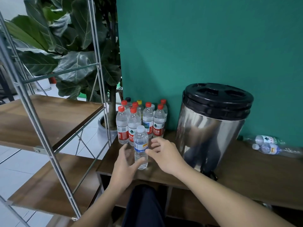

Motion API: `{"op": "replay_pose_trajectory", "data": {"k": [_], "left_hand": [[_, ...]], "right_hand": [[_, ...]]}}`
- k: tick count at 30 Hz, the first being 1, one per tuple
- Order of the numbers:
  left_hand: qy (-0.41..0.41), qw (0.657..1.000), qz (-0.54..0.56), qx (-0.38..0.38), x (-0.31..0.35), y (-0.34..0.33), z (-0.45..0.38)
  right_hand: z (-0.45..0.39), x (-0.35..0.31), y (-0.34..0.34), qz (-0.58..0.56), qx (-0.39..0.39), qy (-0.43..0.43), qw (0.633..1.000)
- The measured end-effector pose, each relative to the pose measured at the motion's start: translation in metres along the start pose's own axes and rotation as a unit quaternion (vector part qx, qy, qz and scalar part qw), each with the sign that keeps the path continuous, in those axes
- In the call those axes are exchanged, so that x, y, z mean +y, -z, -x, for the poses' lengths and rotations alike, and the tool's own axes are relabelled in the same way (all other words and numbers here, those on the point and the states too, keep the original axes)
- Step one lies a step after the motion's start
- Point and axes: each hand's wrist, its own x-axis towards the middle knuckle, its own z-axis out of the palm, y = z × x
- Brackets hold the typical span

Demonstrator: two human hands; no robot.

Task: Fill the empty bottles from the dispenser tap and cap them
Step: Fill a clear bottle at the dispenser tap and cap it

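Observation:
A small clear bottle [141, 148] with a white cap and a blue label stands upright near the front of the wooden table [246, 174]. My left hand [124, 163] is just left of it with fingers spread, and the thumb lies against the bottle's lower part. My right hand [164, 153] hovers just right of it, fingers relaxed, the fingertips close to the label. Neither hand grips the bottle. The steel dispenser [211, 128] with a black lid stands to the right, and its black tap [211, 174] hangs over the table's front edge.
Several capped bottles [141, 120], most with red caps, stand clustered behind the small bottle. Two clear bottles [268, 145] lie on their sides at the far right by the green wall. A metal shelf rack [54, 122] and a large plant stand to the left.

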Motion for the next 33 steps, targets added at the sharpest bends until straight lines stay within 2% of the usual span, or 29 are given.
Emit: {"op": "replay_pose_trajectory", "data": {"k": [2, 4, 9, 11, 15, 19, 25, 33], "left_hand": [[-0.008, 0.998, -0.033, 0.046, 0.008, 0.004, 0.018], [-0.045, 0.996, -0.041, 0.059, 0.023, 0.002, 0.039], [-0.127, 0.991, -0.036, -0.008, 0.078, -0.029, 0.086], [-0.141, 0.988, 0.008, -0.054, 0.107, -0.053, 0.101], [-0.115, 0.975, 0.126, -0.142, 0.156, -0.120, 0.118], [-0.096, 0.962, 0.166, -0.197, 0.189, -0.209, 0.126], [-0.036, 0.964, 0.160, -0.208, 0.198, -0.341, 0.114], [0.031, 0.973, 0.090, -0.210, 0.184, -0.464, 0.042]], "right_hand": [[0.015, -0.001, 0.012, -0.005, -0.004, 0.000, 1.000], [0.033, -0.004, 0.025, -0.017, 0.000, 0.004, 1.000], [0.089, -0.001, 0.069, -0.039, 0.072, 0.033, 0.996], [0.114, 0.004, 0.095, -0.028, 0.113, 0.044, 0.992], [0.155, 0.038, 0.156, 0.005, 0.172, 0.043, 0.984], [0.180, 0.106, 0.219, 0.021, 0.211, -0.014, 0.977], [0.177, 0.214, 0.288, 0.039, 0.224, -0.082, 0.970], [0.123, 0.325, 0.348, 0.096, 0.219, -0.152, 0.959]]}}
